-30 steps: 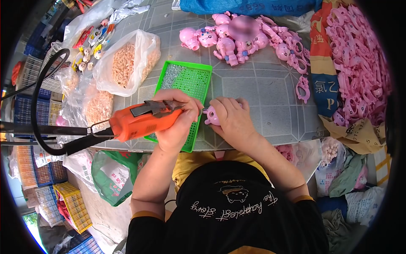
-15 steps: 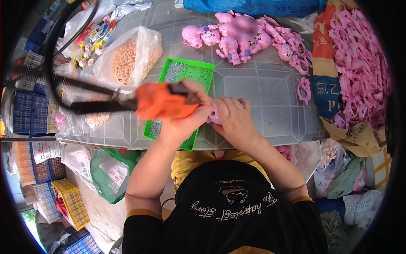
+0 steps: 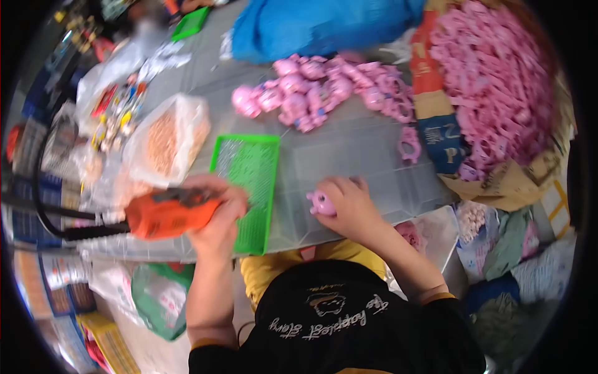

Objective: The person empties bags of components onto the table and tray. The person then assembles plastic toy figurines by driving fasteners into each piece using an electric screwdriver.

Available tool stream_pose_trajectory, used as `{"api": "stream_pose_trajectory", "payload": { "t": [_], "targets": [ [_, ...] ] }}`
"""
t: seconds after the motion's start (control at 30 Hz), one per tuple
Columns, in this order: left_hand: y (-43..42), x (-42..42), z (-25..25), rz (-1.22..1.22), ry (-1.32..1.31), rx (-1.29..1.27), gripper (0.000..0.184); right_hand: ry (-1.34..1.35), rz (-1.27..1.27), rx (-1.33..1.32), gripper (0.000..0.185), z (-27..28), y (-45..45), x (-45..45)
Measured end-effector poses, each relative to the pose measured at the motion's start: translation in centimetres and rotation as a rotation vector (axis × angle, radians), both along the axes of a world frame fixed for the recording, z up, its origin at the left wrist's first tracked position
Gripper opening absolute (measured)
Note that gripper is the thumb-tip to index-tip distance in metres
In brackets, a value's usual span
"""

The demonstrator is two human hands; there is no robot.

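My left hand (image 3: 218,202) is wrapped round an orange power screwdriver (image 3: 165,215), which lies level with its cable running off to the left. Under its front end is the left side of a green tray (image 3: 273,187) with small metal screws inside. To the tray's right, my right hand (image 3: 350,204) grips a pink toy part (image 3: 322,203) with a small round hole, held low over the table (image 3: 311,159). Assembled pink toys (image 3: 296,90) lie in a heap further back. The screwdriver tip is blurred.
An open plastic bag (image 3: 164,143) of small beige parts stands at the left, near small colourful figures (image 3: 118,118). A sack (image 3: 498,93) of pink parts is at the right. A blue bag (image 3: 317,28) lies at the back. Another person (image 3: 148,28) shows at top left.
My left hand and the screwdriver have moved left, away from the pink part, which stays in my right hand. The view has shifted, bringing another person and a second green tray into sight.
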State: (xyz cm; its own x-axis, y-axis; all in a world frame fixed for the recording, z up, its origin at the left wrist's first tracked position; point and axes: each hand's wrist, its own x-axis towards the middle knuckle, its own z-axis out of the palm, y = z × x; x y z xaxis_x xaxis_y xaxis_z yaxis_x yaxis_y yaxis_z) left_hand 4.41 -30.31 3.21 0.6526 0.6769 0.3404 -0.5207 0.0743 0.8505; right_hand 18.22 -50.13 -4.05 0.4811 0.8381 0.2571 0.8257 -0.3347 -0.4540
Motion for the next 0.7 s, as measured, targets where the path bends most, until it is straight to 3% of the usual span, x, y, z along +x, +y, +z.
{"api": "stream_pose_trajectory", "payload": {
  "t": [0.03,0.1,0.2,0.33,0.37,0.47,0.5,0.57,0.63,0.7],
  "targets": [
    [0.4,-0.5,-0.8,0.041,0.027,0.021,0.035,-0.041,-0.045,-0.024,0.042,0.8,-2.1,0.3],
    [0.9,-1.4,-1.0,0.108,0.130,-0.013,0.035,0.125,-0.029,-0.195,0.041,2.9,-7.4,1.3],
    [2.1,-2.9,-1.8,0.141,0.070,0.016,0.032,0.513,-0.048,-0.539,0.053,6.8,-15.6,1.9],
    [2.4,-3.6,-2.0,0.159,0.059,0.091,0.033,0.673,-0.299,-0.828,0.059,4.1,-22.1,1.8],
    [2.5,-3.7,-2.1,0.172,0.065,0.098,0.033,0.595,-0.346,-0.779,0.059,3.1,-23.1,1.5],
    [2.0,-3.5,-2.0,0.196,0.110,0.086,0.032,0.555,-0.177,-0.700,0.054,3.2,-21.4,2.6],
    [1.7,-3.2,-1.7,0.191,0.092,0.084,0.031,0.675,-0.065,-0.510,0.044,5.3,-19.5,3.1],
    [1.6,-3.3,-1.7,0.175,0.089,0.095,0.031,0.841,0.020,-0.494,0.040,8.0,-15.7,4.8],
    [1.0,-3.2,-1.7,0.175,0.084,0.100,0.031,0.791,-0.188,-0.303,0.036,7.9,-12.5,6.4],
    [0.6,-3.5,-1.8,0.180,0.077,0.088,0.031,0.201,-0.315,-0.017,0.036,4.0,-9.8,9.6]
  ]
}}
